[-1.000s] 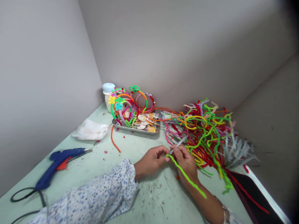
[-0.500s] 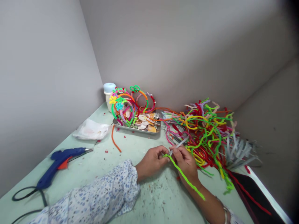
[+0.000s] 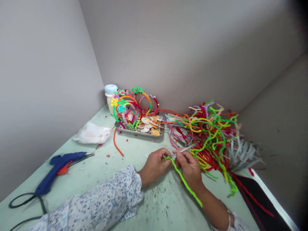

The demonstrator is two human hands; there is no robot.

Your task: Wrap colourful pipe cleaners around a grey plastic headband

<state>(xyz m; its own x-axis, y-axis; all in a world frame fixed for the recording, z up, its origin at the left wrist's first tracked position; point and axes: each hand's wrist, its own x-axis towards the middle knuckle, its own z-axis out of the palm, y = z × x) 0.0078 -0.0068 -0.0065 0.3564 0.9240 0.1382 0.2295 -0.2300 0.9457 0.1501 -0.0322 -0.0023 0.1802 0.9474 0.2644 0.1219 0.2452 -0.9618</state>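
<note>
My left hand (image 3: 155, 165) is closed in a pinch on one end of a bright green pipe cleaner (image 3: 186, 184). The long free part of it slants down to the right, across my right wrist. Close beside it, my right hand (image 3: 190, 166) pinches a thin pale grey strip (image 3: 184, 150), whose free end points up and to the right. Strip and pipe cleaner meet between my fingertips, where the fingers partly hide the join. Both hands are just above the table, fingertips nearly touching.
A metal tray (image 3: 144, 133) holds shells and several fuzzy hoops (image 3: 131, 106). Tangled pipe cleaners (image 3: 211, 138) and grey strips (image 3: 243, 154) lie at right. On the left are a blue glue gun (image 3: 57, 166) with a cord and a white plastic bag (image 3: 92, 134). A lidded bottle (image 3: 110, 99) stands behind.
The grey strip has tilted to lie flatter, and the green pipe cleaner's free end has swung slightly left. The whole view has shifted a little. Both hands keep their pinches.
</note>
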